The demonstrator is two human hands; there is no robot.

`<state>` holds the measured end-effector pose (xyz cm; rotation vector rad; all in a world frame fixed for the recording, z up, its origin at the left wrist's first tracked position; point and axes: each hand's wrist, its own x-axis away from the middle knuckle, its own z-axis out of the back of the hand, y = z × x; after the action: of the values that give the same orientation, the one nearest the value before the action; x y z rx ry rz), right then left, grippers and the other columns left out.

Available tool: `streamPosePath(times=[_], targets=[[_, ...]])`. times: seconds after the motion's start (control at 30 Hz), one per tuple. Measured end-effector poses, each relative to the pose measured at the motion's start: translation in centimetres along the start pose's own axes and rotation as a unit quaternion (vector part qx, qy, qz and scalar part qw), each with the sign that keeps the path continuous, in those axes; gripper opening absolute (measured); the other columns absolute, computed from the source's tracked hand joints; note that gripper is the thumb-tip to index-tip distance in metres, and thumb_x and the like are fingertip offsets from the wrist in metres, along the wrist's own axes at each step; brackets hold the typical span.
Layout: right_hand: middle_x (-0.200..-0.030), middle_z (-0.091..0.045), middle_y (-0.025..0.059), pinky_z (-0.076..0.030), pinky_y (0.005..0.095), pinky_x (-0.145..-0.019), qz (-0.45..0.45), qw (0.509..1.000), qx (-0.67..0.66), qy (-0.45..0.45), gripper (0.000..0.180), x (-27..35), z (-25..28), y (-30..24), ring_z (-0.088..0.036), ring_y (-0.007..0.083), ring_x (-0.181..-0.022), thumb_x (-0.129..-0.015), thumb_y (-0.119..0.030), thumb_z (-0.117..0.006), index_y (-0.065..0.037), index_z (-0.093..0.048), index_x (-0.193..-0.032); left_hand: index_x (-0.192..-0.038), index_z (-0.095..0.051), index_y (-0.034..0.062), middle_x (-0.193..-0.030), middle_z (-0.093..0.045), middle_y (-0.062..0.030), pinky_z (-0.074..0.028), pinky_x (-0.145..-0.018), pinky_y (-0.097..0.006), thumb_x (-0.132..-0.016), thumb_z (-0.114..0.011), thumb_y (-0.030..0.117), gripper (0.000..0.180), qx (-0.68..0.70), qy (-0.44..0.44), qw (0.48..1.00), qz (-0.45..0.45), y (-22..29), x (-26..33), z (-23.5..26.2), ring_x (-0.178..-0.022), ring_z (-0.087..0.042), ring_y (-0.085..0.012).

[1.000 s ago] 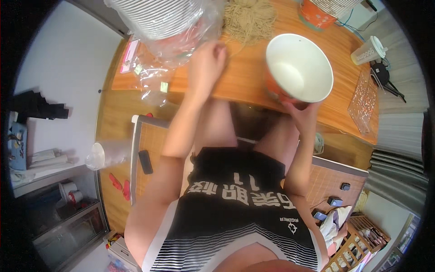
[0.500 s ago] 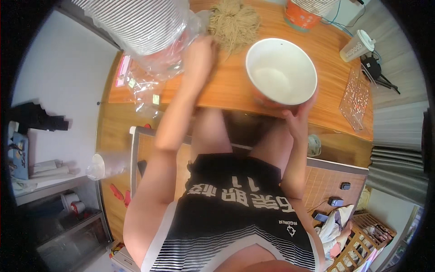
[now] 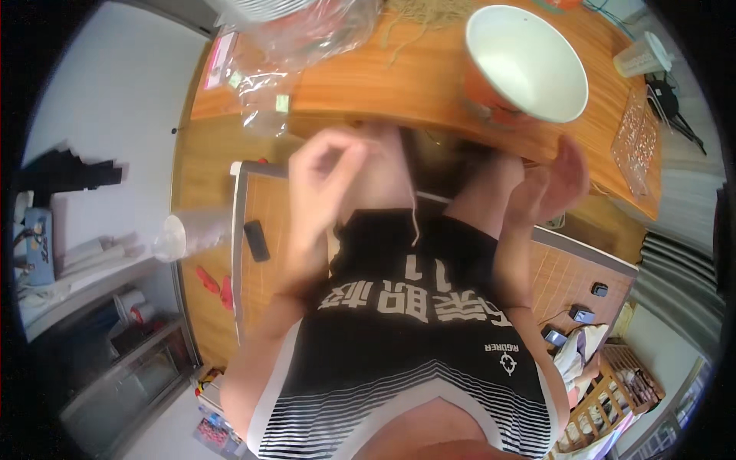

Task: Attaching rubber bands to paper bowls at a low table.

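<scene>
My left hand is raised over my lap, thumb and fingers closed on one end of a thin beige string. The string trails down over my black shorts. Near the table's front edge stands a large paper bucket, white inside and reddish outside, tilted toward me in the picture. Just below it, apart from its wall, my right hand is open and somewhat blurred, holding nothing. A bundle of beige strings lies at the far side of the table, with loose ends spreading toward me.
Clear plastic wrapping around stacked white tubs covers the table's left part. At the right are a lidded drink cup and a clear speckled bag. A dark phone lies on the mat to my left.
My left hand has drawn back from the string bundle to over my lap, bringing a string. My right hand has let go of the bucket. The whole view has shifted.
</scene>
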<state>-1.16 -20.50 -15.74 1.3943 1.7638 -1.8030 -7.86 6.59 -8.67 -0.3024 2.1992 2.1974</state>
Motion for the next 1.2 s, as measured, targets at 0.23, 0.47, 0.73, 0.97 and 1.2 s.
streamPosePath(times=[0.23, 0.47, 0.73, 0.97, 1.2], targets=[[-0.130, -0.061, 0.0162, -0.046, 0.0384, -0.103, -0.119, 0.931, -0.063, -0.340, 0.061, -1.0, -3.9, -8.7, -0.060, 0.0276, -0.116, -0.081, -0.019, -0.081, 0.002, -0.056, -0.132, -0.101, -0.064, -0.0003, -0.082, -0.067, -0.0075, -0.050, -0.076, -0.029, -0.101, -0.061, 0.014, 0.014, 0.097, -0.032, 0.995, 0.011, 0.9, -0.6, -0.7, -0.076, -0.061, -0.0141], [-0.120, -0.070, 0.0095, -0.050, 0.0344, -0.096, -0.182, 0.854, -0.142, -0.466, 0.059, -1.3, -6.6, -8.4, -0.067, 0.0214, -0.106, -0.078, -0.016, -0.083, -0.006, -0.060, -0.132, -0.097, -0.065, 0.0023, -0.087, -0.067, -0.0019, -0.044, -0.071, -0.022, -0.099, -0.065, 0.010, 0.008, 0.090, -0.163, 0.982, 0.042, 2.4, 0.6, -1.0, -0.077, -0.057, -0.0060], [-0.083, -0.071, 0.0056, -0.048, 0.0324, -0.072, -0.109, 0.863, -0.057, -0.490, 0.018, -1.0, -4.3, -7.2, -0.064, 0.0235, -0.076, -0.080, -0.014, -0.080, -0.010, -0.077, -0.097, -0.098, -0.067, 0.0029, -0.083, -0.064, 0.0040, -0.037, -0.064, -0.018, -0.098, -0.067, 0.011, 0.008, 0.038, -0.176, 0.982, 0.062, 1.3, 2.2, 1.4, -0.070, -0.049, -0.0014], [-0.081, -0.073, 0.0052, -0.050, 0.0310, -0.074, -0.145, 0.883, -0.014, -0.447, 0.010, -2.3, -1.8, -6.6, -0.065, 0.0218, -0.077, -0.082, -0.013, -0.078, -0.009, -0.078, -0.091, -0.099, -0.068, 0.0016, -0.085, -0.066, 0.0029, -0.042, -0.070, -0.019, -0.096, -0.067, 0.006, 0.005, 0.024, -0.078, 0.995, 0.047, 1.1, 2.1, 2.7, -0.075, -0.053, -0.0028], [-0.086, -0.074, 0.0034, -0.052, 0.0333, -0.078, -0.133, 0.899, 0.052, -0.415, 0.012, -3.3, -0.3, -5.9, -0.067, 0.0221, -0.084, -0.081, -0.017, -0.080, -0.011, -0.079, -0.091, -0.098, -0.068, 0.0011, -0.089, -0.067, 0.0017, -0.044, -0.077, -0.020, -0.097, -0.065, 0.004, 0.004, 0.020, -0.050, 0.998, 0.046, -0.6, 2.3, 4.2, -0.082, -0.056, -0.0036]])
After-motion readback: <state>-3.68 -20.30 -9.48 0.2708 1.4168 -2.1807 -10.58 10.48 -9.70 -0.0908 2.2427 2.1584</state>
